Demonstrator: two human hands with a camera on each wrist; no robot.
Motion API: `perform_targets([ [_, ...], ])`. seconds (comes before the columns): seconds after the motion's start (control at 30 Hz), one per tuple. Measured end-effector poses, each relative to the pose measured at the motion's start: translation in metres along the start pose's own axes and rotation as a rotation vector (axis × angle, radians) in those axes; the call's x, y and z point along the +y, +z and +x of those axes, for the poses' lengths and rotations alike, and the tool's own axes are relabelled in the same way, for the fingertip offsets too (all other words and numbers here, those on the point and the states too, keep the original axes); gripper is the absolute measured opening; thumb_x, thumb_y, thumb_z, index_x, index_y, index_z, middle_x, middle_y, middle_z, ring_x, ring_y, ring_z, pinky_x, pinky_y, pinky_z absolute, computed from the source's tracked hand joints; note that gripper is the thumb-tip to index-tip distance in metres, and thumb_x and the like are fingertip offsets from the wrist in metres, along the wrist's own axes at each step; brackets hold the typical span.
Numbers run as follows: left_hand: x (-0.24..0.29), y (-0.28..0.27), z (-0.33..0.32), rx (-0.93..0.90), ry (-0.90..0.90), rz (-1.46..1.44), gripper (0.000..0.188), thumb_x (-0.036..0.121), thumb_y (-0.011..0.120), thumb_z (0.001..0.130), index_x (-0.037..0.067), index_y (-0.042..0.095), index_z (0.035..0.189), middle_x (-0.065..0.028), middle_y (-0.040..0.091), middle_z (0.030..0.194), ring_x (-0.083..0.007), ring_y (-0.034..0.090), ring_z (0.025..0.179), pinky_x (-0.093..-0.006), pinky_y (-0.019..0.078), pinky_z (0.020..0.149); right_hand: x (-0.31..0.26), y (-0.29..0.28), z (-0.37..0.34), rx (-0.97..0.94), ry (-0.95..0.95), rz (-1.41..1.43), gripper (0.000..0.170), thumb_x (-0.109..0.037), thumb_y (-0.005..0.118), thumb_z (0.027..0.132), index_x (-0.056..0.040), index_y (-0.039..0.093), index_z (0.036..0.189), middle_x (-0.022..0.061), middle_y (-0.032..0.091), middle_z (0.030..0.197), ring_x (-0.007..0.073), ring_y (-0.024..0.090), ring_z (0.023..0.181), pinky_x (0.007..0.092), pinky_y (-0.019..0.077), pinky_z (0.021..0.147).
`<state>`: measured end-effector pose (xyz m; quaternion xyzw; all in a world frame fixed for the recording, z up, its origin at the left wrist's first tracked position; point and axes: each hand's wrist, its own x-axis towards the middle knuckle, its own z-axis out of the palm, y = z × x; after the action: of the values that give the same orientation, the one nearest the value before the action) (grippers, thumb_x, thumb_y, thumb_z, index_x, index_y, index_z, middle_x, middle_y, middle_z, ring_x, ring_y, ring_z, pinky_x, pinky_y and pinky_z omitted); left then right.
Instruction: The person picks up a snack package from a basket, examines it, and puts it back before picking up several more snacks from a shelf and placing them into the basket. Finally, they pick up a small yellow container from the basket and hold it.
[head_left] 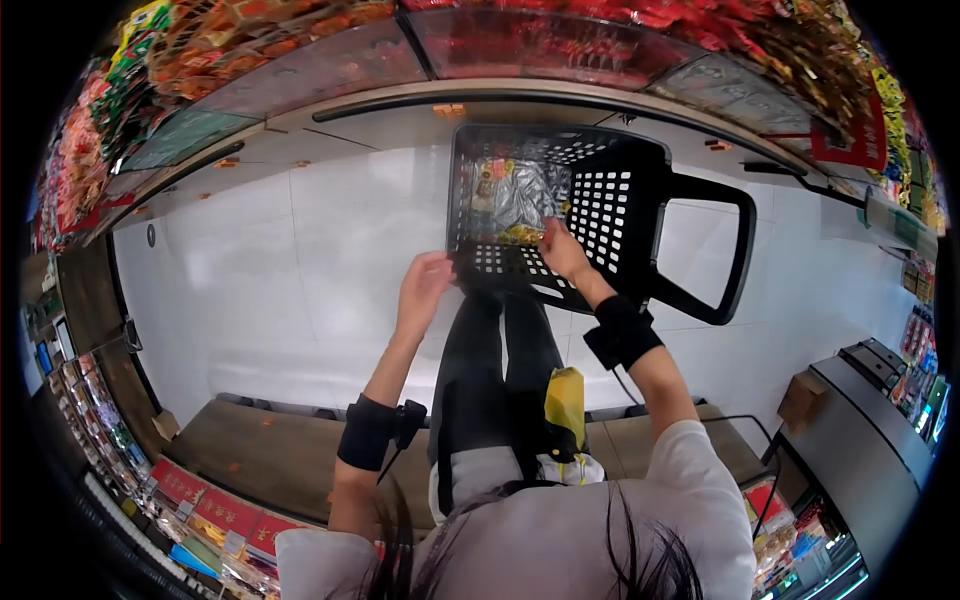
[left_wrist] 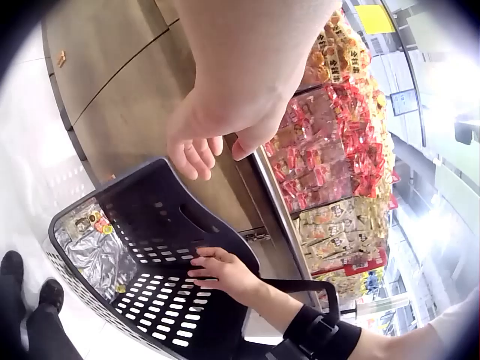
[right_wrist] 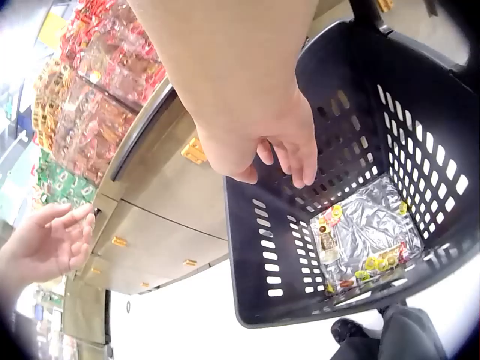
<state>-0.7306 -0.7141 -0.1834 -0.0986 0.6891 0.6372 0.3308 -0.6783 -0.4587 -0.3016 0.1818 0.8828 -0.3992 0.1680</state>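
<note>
A black plastic shopping basket (head_left: 610,215) with slotted walls stands tilted toward me on the floor. At its bottom lies a shiny silver plastic package (right_wrist: 375,225) with yellow and red print along its edges. My right hand (head_left: 568,252) hangs over the basket's mouth, fingers loosely bent and holding nothing in the right wrist view. Left of the basket's near corner, my left hand (head_left: 427,288) is held in the air with relaxed fingers, nothing in it. In the left wrist view, that hand (left_wrist: 225,120) appears above the basket's rim.
The basket's handle (head_left: 745,250) sticks out to the right. Ahead runs a counter edge (head_left: 370,105) above cabinet doors, topped with heaps of wrapped snacks (left_wrist: 322,150). A low wooden ledge (head_left: 265,445) lies behind me. At right stands a grey counter (head_left: 870,420).
</note>
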Motion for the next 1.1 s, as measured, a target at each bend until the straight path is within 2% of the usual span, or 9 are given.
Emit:
perform_targets([
  [0.23, -0.011, 0.006, 0.055, -0.001, -0.023, 0.08, 0.024, 0.013, 0.052, 0.086, 0.005, 0.05, 0.109, -0.0054, 0.054, 0.1, -0.0134, 0.057, 0.085, -0.0259, 0.0471, 0.075, 0.03, 0.036, 0.076, -0.084, 0.063, 0.042, 0.045, -0.019, 0.054, 0.076, -0.0003, 0.041, 0.114, 0.0283, 0.049, 0.109, 0.0401, 0.051, 0.098, 0.0421, 0.0421, 0.084],
  [0.33, -0.023, 0.01, 0.069, 0.0, -0.046, 0.054, 0.024, 0.012, 0.051, 0.087, 0.005, 0.049, 0.11, -0.0054, 0.053, 0.101, -0.0136, 0.057, 0.086, -0.0261, 0.0474, 0.076, 0.041, 0.055, 0.091, -0.098, 0.138, 0.035, 0.044, -0.021, 0.055, 0.076, -0.0006, 0.043, 0.113, 0.0272, 0.052, 0.106, 0.0391, 0.052, 0.097, 0.0415, 0.0416, 0.084],
  [0.43, -0.036, 0.01, 0.08, -0.017, -0.064, 0.076, 0.025, 0.012, 0.051, 0.087, 0.005, 0.049, 0.11, -0.0051, 0.054, 0.101, -0.0136, 0.057, 0.087, -0.0262, 0.0474, 0.076, 0.057, 0.073, 0.103, -0.171, 0.192, -0.085, 0.041, -0.023, 0.057, 0.077, -0.0003, 0.047, 0.109, 0.0228, 0.059, 0.094, 0.0352, 0.056, 0.091, 0.0373, 0.044, 0.08],
  [0.57, -0.051, 0.005, 0.093, -0.042, -0.03, 0.098, 0.025, 0.013, 0.052, 0.086, 0.005, 0.049, 0.11, -0.0049, 0.054, 0.099, -0.014, 0.057, 0.088, -0.0264, 0.0471, 0.076, 0.081, 0.091, 0.135, -0.281, 0.148, -0.108, 0.035, -0.024, 0.056, 0.075, -0.0009, 0.054, 0.101, 0.0232, 0.059, 0.096, 0.0345, 0.056, 0.092, 0.0379, 0.0435, 0.081],
  [0.6, -0.054, 0.004, 0.097, -0.044, -0.021, 0.097, 0.025, 0.014, 0.052, 0.086, 0.005, 0.049, 0.11, -0.0049, 0.054, 0.099, -0.0141, 0.057, 0.088, -0.0264, 0.0469, 0.076, 0.088, 0.101, 0.146, -0.242, 0.203, -0.074, 0.033, -0.023, 0.056, 0.074, -0.0028, 0.056, 0.099, 0.022, 0.06, 0.093, 0.0343, 0.057, 0.091, 0.0371, 0.0443, 0.08],
  [0.73, -0.073, -0.002, 0.115, -0.021, -0.003, 0.094, 0.026, 0.009, 0.053, 0.084, 0.004, 0.049, 0.109, -0.0078, 0.055, 0.1, -0.015, 0.058, 0.086, -0.0254, 0.0468, 0.074, 0.106, 0.126, 0.179, -0.242, 0.204, -0.093, 0.027, -0.02, 0.056, 0.072, -0.0066, 0.06, 0.095, 0.0154, 0.062, 0.087, 0.0325, 0.058, 0.088, 0.0356, 0.0459, 0.076],
  [0.83, -0.081, -0.005, 0.129, -0.006, 0.012, 0.088, 0.025, 0.006, 0.054, 0.083, 0.002, 0.049, 0.108, -0.0088, 0.056, 0.1, -0.0153, 0.058, 0.085, -0.0254, 0.0469, 0.074, 0.119, 0.145, 0.202, -0.279, 0.078, -0.093, 0.022, -0.019, 0.056, 0.071, -0.0057, 0.062, 0.087, 0.015, 0.063, 0.087, 0.0325, 0.058, 0.088, 0.0351, 0.0459, 0.076],
  [0.87, -0.084, -0.007, 0.134, -0.003, 0.02, 0.086, 0.025, 0.006, 0.054, 0.084, 0.002, 0.049, 0.108, -0.0088, 0.056, 0.1, -0.0153, 0.058, 0.086, -0.0256, 0.0467, 0.075, 0.125, 0.149, 0.207, -0.268, -0.045, -0.183, 0.02, -0.018, 0.056, 0.069, -0.0044, 0.063, 0.082, 0.0159, 0.062, 0.086, 0.0326, 0.059, 0.086, 0.0354, 0.0464, 0.075],
  [1.1, -0.081, 0.001, 0.173, -0.052, 0.117, 0.131, 0.026, 0.015, 0.047, 0.087, 0.002, 0.05, 0.109, -0.0076, 0.056, 0.099, -0.0154, 0.055, 0.089, -0.0271, 0.0434, 0.08, 0.166, 0.204, 0.253, -0.276, 0.045, -0.108, 0.023, -0.021, 0.054, 0.071, -0.0025, 0.063, 0.081, 0.0194, 0.062, 0.084, 0.0319, 0.06, 0.083, 0.037, 0.0469, 0.073],
])
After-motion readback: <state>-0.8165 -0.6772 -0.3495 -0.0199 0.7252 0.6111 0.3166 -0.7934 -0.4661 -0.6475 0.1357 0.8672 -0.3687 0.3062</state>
